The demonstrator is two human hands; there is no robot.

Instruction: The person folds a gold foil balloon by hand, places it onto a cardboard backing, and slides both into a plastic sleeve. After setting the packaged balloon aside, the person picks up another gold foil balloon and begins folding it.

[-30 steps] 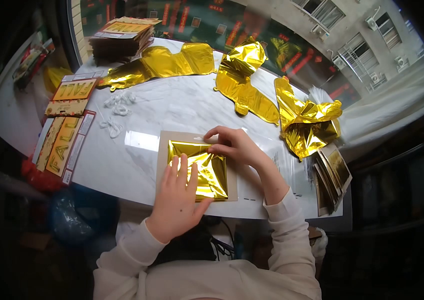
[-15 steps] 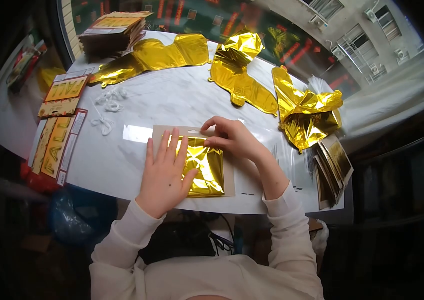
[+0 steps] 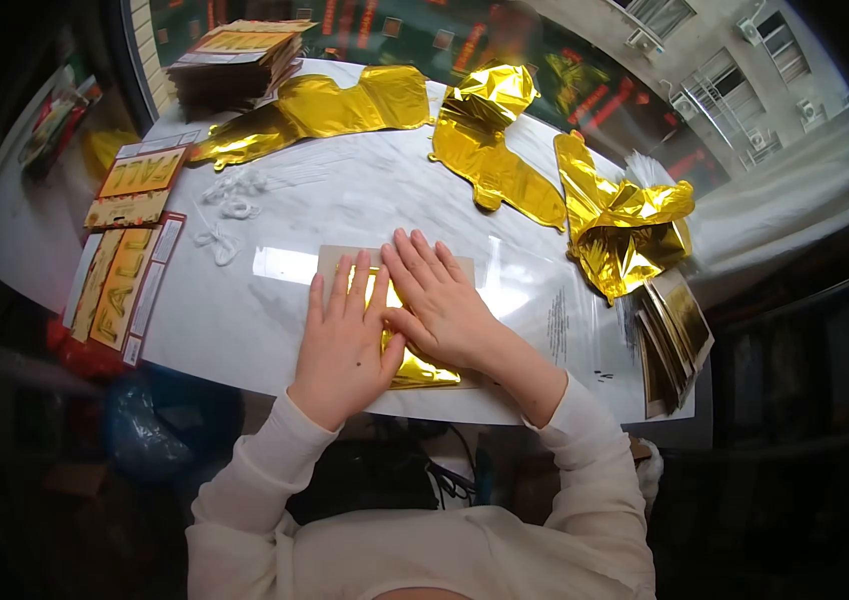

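Note:
A folded gold foil balloon [image 3: 422,374] rests on a tan cardboard backing [image 3: 336,256] near the front edge of the table. My left hand [image 3: 347,338] lies flat over the left part of the foil, its fingers stretched out. Across the upper right of the foil lies my right hand [image 3: 441,308], also flat with extended fingers, its thumb meeting the left thumb. Neither hand grips anything. Much of the foil and card is hidden beneath them.
Unfolded gold foil balloons [image 3: 354,108] lie along the back and right of the white table [image 3: 344,190]. Card stacks [image 3: 236,65] stand at back left, printed FALL packages [image 3: 124,285] at left, more cards [image 3: 672,335] at right. White string [image 3: 219,243] and clear plastic sleeves [image 3: 584,325] lie around.
My right hand has come down from the card's upper right onto the foil, going from bent fingers to flat. My left hand stays flat on the foil.

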